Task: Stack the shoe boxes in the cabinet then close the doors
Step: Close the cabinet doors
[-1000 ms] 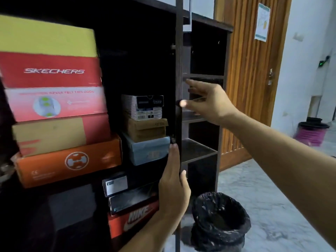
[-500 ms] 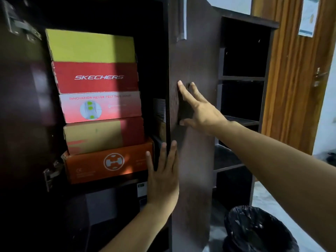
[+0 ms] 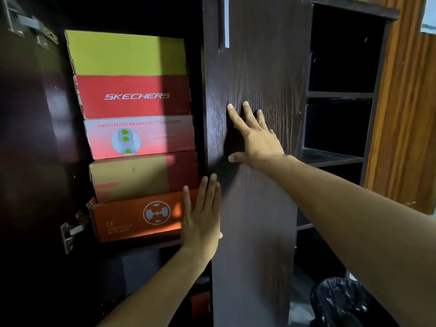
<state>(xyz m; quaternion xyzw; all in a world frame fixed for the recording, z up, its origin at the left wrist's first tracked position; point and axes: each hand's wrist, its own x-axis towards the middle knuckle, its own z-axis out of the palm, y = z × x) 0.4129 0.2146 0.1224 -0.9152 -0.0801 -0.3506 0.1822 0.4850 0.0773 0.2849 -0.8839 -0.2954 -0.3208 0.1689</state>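
Observation:
A stack of several shoe boxes stands on a shelf in the dark cabinet: a yellow-green box (image 3: 127, 54) on top, a red Skechers box (image 3: 134, 96), a pink-white box (image 3: 139, 136), a tan and red box (image 3: 144, 175), and an orange box (image 3: 136, 215) at the bottom. The right cabinet door (image 3: 254, 67) is almost flush and hides the right compartment. My right hand (image 3: 256, 138) lies flat on its face, fingers spread. Beside the door's left edge, my left hand (image 3: 203, 215) is flat with fingers together. The left door (image 3: 28, 138) stands open.
An open dark shelf unit (image 3: 339, 95) adjoins the cabinet on the right. Beyond it is a wooden door (image 3: 408, 114). A bin lined with a black bag (image 3: 339, 300) stands on the floor at the lower right. Metal hinges (image 3: 70, 230) show on the left door.
The right door has swung from edge-on to nearly shut, hiding the right-hand boxes. My right hand went from its edge to flat on its face. My left hand stayed at the door's left edge.

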